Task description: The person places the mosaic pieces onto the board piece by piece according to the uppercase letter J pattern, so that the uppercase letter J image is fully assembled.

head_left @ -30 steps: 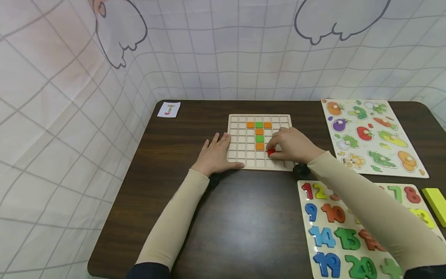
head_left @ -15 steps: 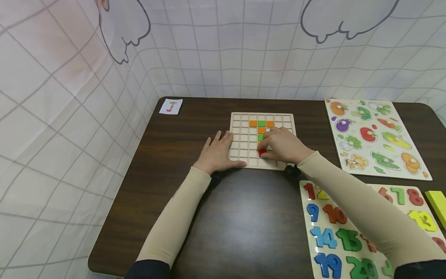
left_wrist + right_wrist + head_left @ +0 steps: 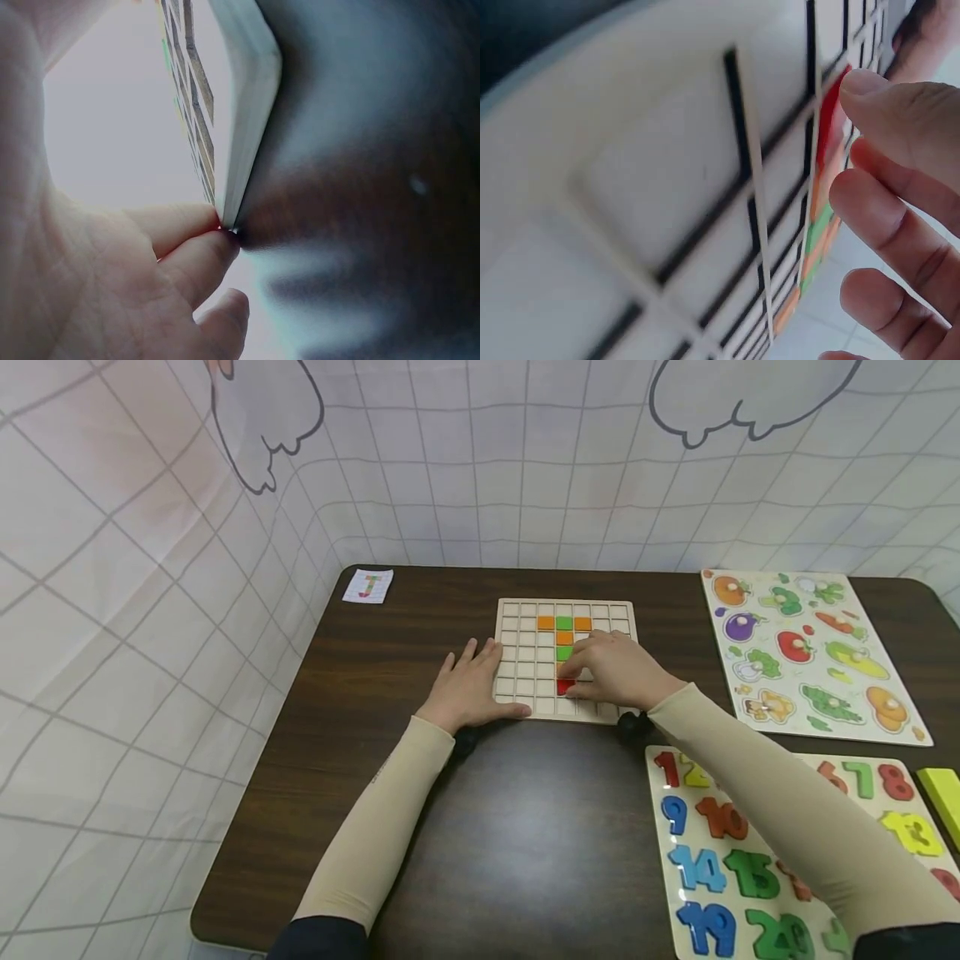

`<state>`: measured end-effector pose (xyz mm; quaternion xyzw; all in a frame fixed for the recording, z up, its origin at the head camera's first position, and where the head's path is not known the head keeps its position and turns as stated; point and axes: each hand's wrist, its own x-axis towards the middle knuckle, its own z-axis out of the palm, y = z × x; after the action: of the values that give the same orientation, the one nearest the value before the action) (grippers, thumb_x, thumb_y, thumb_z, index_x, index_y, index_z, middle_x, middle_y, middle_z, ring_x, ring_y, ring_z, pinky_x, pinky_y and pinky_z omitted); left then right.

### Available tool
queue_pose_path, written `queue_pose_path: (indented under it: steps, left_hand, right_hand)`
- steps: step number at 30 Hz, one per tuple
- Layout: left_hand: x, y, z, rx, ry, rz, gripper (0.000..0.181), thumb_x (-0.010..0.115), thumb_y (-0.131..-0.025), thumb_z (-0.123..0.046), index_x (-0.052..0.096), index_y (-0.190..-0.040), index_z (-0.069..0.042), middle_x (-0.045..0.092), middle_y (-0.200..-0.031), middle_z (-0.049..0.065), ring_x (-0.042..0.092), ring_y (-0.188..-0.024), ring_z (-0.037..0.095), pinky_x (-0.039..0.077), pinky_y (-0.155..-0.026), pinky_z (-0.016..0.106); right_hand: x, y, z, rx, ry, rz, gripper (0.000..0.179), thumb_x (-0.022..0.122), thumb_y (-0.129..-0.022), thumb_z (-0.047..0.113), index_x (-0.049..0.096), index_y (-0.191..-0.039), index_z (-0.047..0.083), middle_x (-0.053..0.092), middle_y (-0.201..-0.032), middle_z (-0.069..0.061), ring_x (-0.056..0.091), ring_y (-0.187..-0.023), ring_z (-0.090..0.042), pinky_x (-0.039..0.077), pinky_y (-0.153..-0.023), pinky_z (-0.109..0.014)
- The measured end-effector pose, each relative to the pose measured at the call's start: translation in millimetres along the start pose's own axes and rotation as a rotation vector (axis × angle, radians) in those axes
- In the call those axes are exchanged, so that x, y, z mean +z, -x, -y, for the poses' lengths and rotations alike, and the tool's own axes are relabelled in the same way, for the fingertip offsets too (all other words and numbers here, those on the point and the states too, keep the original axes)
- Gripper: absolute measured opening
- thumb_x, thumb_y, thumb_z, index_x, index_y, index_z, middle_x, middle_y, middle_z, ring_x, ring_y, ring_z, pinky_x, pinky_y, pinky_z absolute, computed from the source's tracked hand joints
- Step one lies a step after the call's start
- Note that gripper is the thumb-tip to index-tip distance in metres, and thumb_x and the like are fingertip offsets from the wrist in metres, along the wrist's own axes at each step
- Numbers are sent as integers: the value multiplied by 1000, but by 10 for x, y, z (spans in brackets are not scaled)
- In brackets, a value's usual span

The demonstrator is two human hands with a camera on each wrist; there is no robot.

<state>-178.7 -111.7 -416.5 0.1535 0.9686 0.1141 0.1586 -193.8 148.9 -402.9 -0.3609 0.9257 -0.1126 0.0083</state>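
Observation:
A pale wooden grid board (image 3: 525,656) lies flat on the dark table. Its upper cells hold an orange tile (image 3: 545,623), a green tile (image 3: 563,653) and several more in a T-like column. Below them sits a red square tile (image 3: 565,687), pinched at its edge by the thumb and forefinger of my right hand (image 3: 621,670); in the right wrist view the red tile (image 3: 829,127) appears level with the grid. My left hand (image 3: 467,693) rests against the board's left side, fingers extended and thumb along the near edge. Part of the column is hidden behind the right hand.
A small card (image 3: 368,586) with a coloured J pattern lies at the back left. On the right are a vegetable puzzle board (image 3: 757,647), a number puzzle board (image 3: 671,889) under the right forearm, and a yellow block (image 3: 941,802).
My right hand has moved left with the red tile, from beside the column to the cell below it. The left hand stays at the board's edge.

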Motion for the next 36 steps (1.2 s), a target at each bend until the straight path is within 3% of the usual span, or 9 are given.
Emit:
queue_pose_path:
  steps: [7,12,21,25,31,36]
  left_hand:
    - [6,-5,-18,-3,-5,-5,119,68,-82,-78,16,-169,-16,15,-177,3,7,-165,30,12,-133,57]
    - [12,-11,-16,10,-2,-1,119,67,-82,-79,15,-169,-15,14,-177,4,7,-165,31,12,-132,57]
    - [10,-18,6,2,23,1,120,68,-82,-79,15,-169,-16,14,-177,3,6,-165,30,10,-133,57]
    - [6,-18,6,7,21,1,120,68,-82,-79,15,-169,-16,14,-177,4,7,-165,31,10,-132,58]
    - [8,-17,6,11,21,3,120,68,-82,-79,14,-169,-16,13,-177,3,7,-165,31,10,-132,58]
    - [28,-37,22,11,14,-1,120,67,-82,-79,14,-169,-16,13,-177,3,7,-165,31,10,-132,58]
  right_hand:
    - [-146,231,-208,151,-59,24,20,81,-90,25,84,-107,14,81,-103,-2,68,-102,-25,54,-98,-49]
    - [-243,487,-377,248,-65,70,16,79,-92,21,83,-105,14,81,-104,-4,65,-94,-23,55,-92,-49]
    - [-321,788,-582,254,-136,206,11,75,-95,18,81,-104,14,80,-97,-1,61,-73,-11,55,-68,-32]
    - [-316,875,-615,258,-144,239,11,76,-95,19,80,-105,15,79,-97,1,65,-80,-10,58,-73,-36]
    - [-293,988,-637,292,-126,240,20,82,-88,17,79,-108,12,78,-103,-3,67,-88,-16,61,-80,-42]
    - [-280,1061,-653,274,-113,232,27,85,-84,13,79,-111,11,76,-108,-5,69,-94,-20,62,-82,-45]
